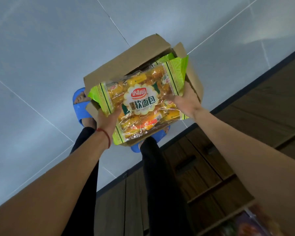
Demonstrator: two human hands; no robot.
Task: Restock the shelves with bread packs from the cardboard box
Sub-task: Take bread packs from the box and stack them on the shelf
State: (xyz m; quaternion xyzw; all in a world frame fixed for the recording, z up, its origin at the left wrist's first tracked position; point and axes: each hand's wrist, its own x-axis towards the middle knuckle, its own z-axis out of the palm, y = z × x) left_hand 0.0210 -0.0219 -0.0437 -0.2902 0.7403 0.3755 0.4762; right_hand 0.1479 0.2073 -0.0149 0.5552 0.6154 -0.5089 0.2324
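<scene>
Both hands (107, 120) (186, 101) grip "软面包" bread pack (141, 92).

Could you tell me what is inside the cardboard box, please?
The held bread pack covers most of the cardboard box. Green wrapping of another pack shows inside; how many remain is hidden.

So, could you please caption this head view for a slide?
A bread pack held by the left hand and right hand over the open cardboard box on a grey tiled floor.
</scene>
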